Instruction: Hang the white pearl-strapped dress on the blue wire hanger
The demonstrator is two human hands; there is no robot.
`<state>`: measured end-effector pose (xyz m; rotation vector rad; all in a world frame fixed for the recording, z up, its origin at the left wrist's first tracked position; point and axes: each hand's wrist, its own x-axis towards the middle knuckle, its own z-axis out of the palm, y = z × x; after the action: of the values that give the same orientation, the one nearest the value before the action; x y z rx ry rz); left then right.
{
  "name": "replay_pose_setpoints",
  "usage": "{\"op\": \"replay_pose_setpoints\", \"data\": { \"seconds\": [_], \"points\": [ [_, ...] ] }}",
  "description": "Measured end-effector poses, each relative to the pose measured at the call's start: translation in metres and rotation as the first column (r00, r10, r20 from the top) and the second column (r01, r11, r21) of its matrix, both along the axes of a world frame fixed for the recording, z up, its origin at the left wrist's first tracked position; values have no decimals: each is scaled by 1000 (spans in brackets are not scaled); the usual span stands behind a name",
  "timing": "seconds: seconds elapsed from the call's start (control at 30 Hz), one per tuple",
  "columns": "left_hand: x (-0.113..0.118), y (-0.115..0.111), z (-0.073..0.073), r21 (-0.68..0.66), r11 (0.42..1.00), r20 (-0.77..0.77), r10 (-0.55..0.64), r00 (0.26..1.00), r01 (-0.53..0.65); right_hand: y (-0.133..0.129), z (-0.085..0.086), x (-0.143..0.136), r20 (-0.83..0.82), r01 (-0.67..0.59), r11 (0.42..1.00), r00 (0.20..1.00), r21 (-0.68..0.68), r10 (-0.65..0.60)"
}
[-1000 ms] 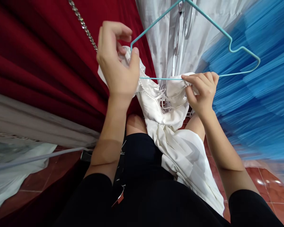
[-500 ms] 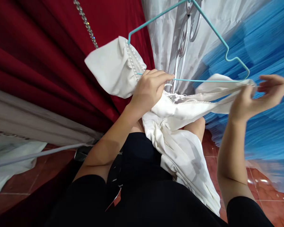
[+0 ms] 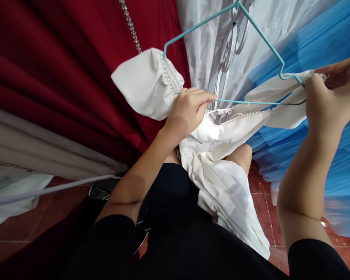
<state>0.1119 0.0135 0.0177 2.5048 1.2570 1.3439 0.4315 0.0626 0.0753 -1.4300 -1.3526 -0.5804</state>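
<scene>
Pinching with right grip [image 3: 326, 91], at the right end of a turquoise angular wire hanger [image 3: 256, 102], a white pearl-trimmed cloth dress [image 3: 229, 134] mostly below its long bar; clasping that bar with left grip [image 3: 186, 111].

I wear a plain black top [image 3: 198, 249], its left sleeve [image 3: 113, 237] and right sleeve [image 3: 315, 256] short, each ending in a straight hem close to the elbow. Below those edges my forearms [image 3: 305, 175] and both hands [image 3: 188, 111] are bare. My dark, nearly navy bottoms [image 3: 172, 186] stop above a bare, rounded right knee [image 3: 240, 157].
</scene>
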Motion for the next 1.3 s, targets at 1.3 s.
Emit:
{"op": "replay_pose_setpoints", "data": {
  "seconds": [1.3],
  "points": [
    [10, 6, -8, -23, 993, -101, 109, 989, -112, -1, 8, -37, -139, -331, 943, 933, 33, 333]
  ]
}}
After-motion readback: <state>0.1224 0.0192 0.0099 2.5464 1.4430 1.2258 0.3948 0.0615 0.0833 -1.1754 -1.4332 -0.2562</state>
